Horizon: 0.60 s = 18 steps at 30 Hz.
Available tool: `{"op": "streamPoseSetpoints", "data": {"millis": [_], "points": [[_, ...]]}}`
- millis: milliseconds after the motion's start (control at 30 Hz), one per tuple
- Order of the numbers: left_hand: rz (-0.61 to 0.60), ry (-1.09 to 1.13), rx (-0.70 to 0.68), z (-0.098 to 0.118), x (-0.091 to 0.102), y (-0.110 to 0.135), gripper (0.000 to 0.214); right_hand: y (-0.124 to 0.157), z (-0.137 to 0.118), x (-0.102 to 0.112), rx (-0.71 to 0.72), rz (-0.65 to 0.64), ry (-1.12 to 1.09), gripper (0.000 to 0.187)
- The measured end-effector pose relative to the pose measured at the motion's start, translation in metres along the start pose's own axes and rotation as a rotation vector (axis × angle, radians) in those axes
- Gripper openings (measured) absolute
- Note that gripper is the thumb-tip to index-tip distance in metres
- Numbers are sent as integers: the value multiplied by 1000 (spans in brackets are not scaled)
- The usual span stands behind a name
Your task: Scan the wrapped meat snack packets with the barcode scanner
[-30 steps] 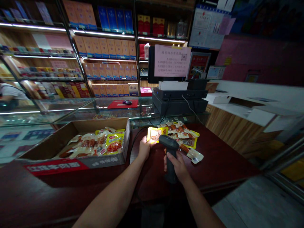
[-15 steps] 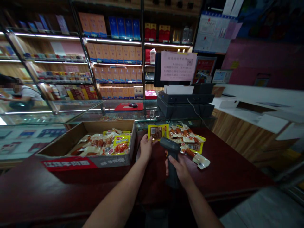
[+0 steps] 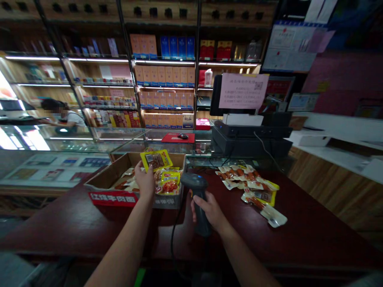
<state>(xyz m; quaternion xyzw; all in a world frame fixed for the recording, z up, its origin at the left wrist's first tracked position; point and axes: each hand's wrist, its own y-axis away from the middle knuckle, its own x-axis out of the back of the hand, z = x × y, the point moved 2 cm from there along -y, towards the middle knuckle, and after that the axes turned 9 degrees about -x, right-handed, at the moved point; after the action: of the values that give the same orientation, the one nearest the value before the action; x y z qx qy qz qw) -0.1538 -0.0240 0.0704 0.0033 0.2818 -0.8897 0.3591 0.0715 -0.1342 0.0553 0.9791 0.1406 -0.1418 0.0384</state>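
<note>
Over the cardboard box (image 3: 169,202), my left hand (image 3: 145,180) is closed on the edge of a yellow snack packet (image 3: 158,159), its barcode side facing me. More vacuum-packed snacks and a yellow packet with a red food picture (image 3: 170,182) lie inside that box. My right hand (image 3: 208,207) wraps round the handle of a dark barcode scanner (image 3: 201,215), held upright just right of the box, its head pointing left. Farther right, a loose pile of sealed snack packs (image 3: 239,175) rests on the dark red table (image 3: 227,243).
Behind the table stand a black cash register (image 3: 251,139) and a screen with a pink paper sign (image 3: 243,91). A mouse (image 3: 182,136) sits on a red mat (image 3: 167,138) on the glass counter. At the far left a person (image 3: 72,117) leans by the shelves. The scanner's cable (image 3: 172,243) hangs down.
My left hand has carried the yellow packet leftward from beside the pile to above the box. The scanner in my right hand has shifted a little left. The view has turned left.
</note>
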Motion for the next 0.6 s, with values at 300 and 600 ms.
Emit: {"op": "streamPoseSetpoints", "data": {"millis": [300, 600], "points": [[47, -338, -391, 31, 5, 9, 67, -2, 2, 2, -1, 23, 12, 33], [-751, 63, -70, 26, -92, 114, 15, 19, 13, 87, 111, 335, -86, 39]]}}
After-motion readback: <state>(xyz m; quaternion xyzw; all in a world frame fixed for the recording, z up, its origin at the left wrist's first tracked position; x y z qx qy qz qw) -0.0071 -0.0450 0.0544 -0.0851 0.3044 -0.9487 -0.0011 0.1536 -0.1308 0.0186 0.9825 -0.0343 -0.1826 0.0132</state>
